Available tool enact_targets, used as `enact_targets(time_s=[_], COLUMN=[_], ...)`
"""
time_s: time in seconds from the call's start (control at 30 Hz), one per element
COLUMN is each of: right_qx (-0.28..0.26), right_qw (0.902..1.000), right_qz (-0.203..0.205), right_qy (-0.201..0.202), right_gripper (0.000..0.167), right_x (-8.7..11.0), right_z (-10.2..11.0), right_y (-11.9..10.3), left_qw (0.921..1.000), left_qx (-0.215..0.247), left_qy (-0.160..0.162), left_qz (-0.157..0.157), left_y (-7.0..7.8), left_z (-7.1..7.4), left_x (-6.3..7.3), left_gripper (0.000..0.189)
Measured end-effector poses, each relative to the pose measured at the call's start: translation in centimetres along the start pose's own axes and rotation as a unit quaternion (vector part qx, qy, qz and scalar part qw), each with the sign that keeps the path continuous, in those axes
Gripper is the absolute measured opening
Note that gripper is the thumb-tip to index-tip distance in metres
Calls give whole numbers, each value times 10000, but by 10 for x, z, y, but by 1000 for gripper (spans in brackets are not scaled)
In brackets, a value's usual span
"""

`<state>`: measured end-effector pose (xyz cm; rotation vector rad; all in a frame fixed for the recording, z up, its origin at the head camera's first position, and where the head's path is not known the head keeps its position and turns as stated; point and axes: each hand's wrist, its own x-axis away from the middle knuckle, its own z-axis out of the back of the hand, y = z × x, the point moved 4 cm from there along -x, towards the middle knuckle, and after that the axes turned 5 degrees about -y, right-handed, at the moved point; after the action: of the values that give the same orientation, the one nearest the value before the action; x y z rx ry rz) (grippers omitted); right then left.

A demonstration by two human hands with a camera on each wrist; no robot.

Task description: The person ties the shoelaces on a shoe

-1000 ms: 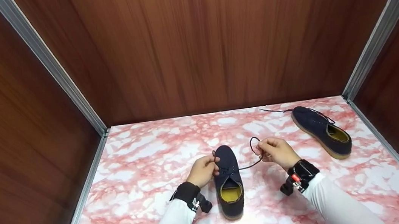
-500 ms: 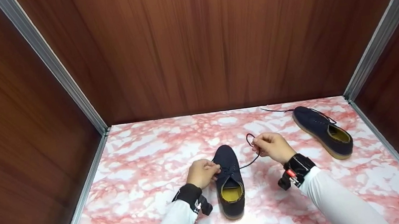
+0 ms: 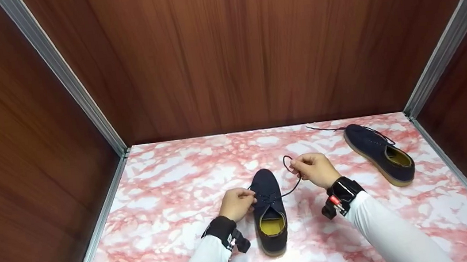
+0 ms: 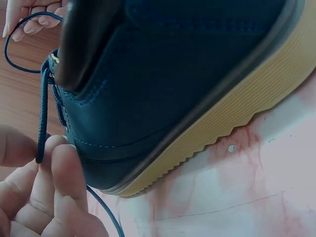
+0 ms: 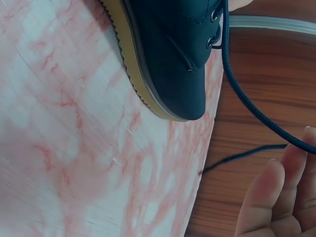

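Observation:
A navy shoe (image 3: 265, 182) with a tan sole and yellow lining stands between the hands, toe pointing away. My left hand (image 3: 236, 204) pinches one end of its dark blue lace at the shoe's left side. In the left wrist view that lace (image 4: 43, 116) runs from the eyelets to the thumb and fingertips, and its tail hangs below. Right of the shoe, my right hand (image 3: 316, 170), raised over the table, pinches the other lace (image 3: 292, 188) between thumb and fingers. A small loop stands up beyond these fingertips. The right wrist view shows the loose tail (image 5: 237, 155) past the fingers.
A matching navy shoe (image 3: 379, 155) lies at the back right, its lace trailing left toward the back edge. Brown wood-look panels (image 3: 224, 52) with grey metal corner strips (image 3: 71, 79) enclose the red-and-white marbled table (image 3: 167, 170).
My right hand has moved left and a little farther back, closer to the shoe, and its lace hangs more steeply. My left hand has shifted slightly toward me, still pinching its lace.

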<state>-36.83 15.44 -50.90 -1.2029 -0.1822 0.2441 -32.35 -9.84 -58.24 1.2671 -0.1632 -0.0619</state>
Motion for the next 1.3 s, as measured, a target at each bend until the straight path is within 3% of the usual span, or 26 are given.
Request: enact_targets(time_s=[0.13, 0.33, 0.53, 0.63, 0.8, 1.03, 1.3], right_qx=[192, 1044, 1723, 1874, 1999, 2182, 2597], right_qw=[9997, 9936, 9804, 9759, 9750, 9669, 9375], right_qz=[125, 366, 907, 1074, 960, 1066, 1486], right_qy=[65, 241, -305, -299, -155, -789, -1775], right_gripper=[23, 22, 21, 18, 10, 10, 12], right_x=[-10, -21, -26, -23, -16, -4, 9], right_z=[-4, -21, -49, -52, -45, -54, -80], right_y=[3, -20, -45, -44, -28, -8, 1], left_qw=[9999, 9994, 9986, 9986, 9984, 9982, 9977], left_qx=[97, -12, 56, 66, 29, 68, 425], left_qy=[73, 354, 516, 511, 554, 593, 436], left_qz=[-26, -40, 53, 85, 127, 103, 300], left_y=[-2, -6, -7, -7, -10, -11, -9], left_z=[-1, 2, 4, 5, 7, 7, 4], left_x=[1, 2, 2, 1, 1, 0, -1], left_gripper=[17, 13, 13, 14, 15, 14, 16])
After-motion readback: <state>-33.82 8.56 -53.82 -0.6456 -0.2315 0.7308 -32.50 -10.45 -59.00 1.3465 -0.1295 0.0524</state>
